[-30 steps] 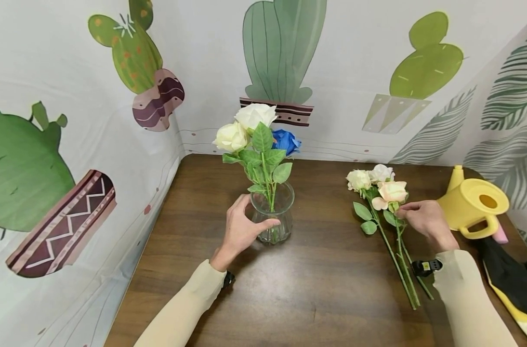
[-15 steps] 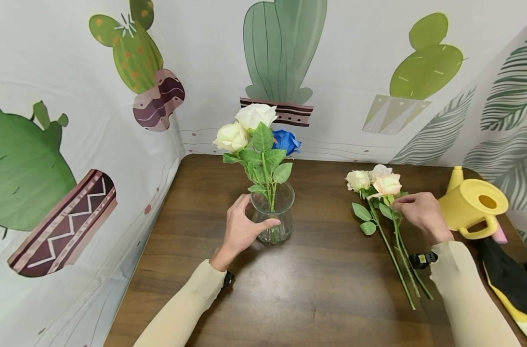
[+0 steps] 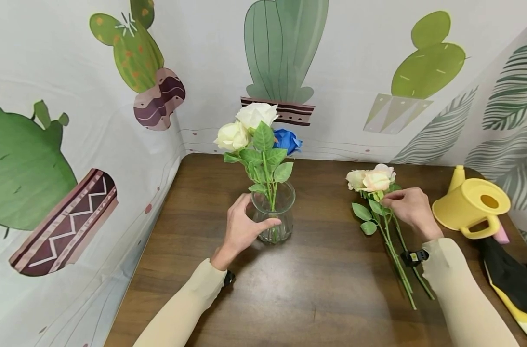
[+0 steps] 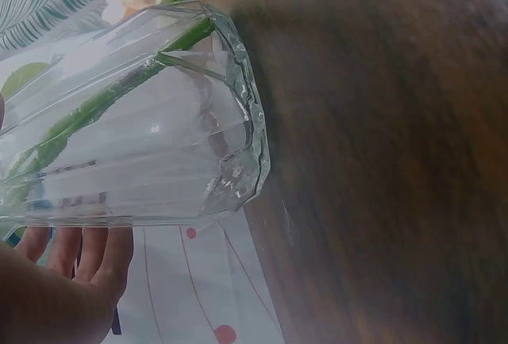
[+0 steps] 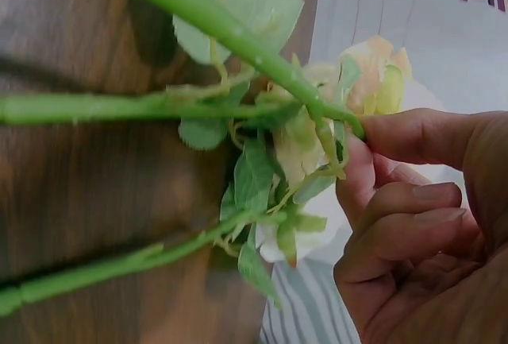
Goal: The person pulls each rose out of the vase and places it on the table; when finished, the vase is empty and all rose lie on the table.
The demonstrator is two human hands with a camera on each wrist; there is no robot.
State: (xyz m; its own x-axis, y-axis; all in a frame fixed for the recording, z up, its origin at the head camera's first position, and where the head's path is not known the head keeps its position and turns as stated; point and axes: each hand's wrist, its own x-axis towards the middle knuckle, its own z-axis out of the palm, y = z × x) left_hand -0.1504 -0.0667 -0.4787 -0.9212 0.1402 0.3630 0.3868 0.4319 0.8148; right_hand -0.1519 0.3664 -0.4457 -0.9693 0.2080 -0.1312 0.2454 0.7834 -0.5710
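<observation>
My left hand (image 3: 242,225) holds a clear glass vase (image 3: 285,226) at its left side, thumb across the front and fingers around the back. Standing in the vase are a white rose (image 3: 257,114), a cream rose (image 3: 232,136) and a blue rose (image 3: 287,141) with green leaves. On the right, my right hand (image 3: 413,208) pinches the stem of a peach rose (image 3: 377,180) just under its bloom, between thumb and index finger. Beneath and beside it lie a cream rose (image 3: 355,179) and a white rose (image 3: 386,170). In the right wrist view the pinched stem (image 5: 254,58) runs above the other stems.
A yellow watering can (image 3: 473,205) stands to the right of my right hand. Near it are a pink object (image 3: 501,235) and a black and yellow item (image 3: 508,274), partly cut off. A cactus-print cloth (image 3: 341,72) hangs behind the brown table (image 3: 315,274).
My right hand has moved left with the peach rose, whose bloom now overlaps the cream and white ones. The left hand and vase have stayed still.
</observation>
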